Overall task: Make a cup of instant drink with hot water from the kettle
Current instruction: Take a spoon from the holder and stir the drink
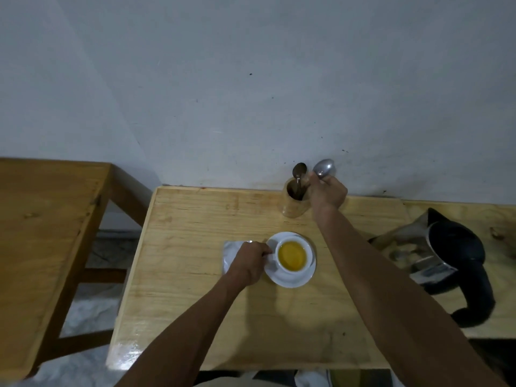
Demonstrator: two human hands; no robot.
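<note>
A white cup [293,268] of yellow liquid stands on a white saucer [290,279] in the middle of the light wooden table [195,275]. My left hand [250,262] grips the cup's handle at its left side. My right hand [328,191] is at the back, beside a wooden holder [293,205], and grips the stem of a large silver spoon [324,167] whose bowl points up. A smaller dark spoon [299,171] stands in the holder. The steel kettle [435,252] with a black lid and handle sits at the right.
A white sachet or napkin [230,252] lies under my left hand, left of the saucer. A second, darker wooden table [42,233] stands to the left with a gap between. A pale wall runs behind both tables.
</note>
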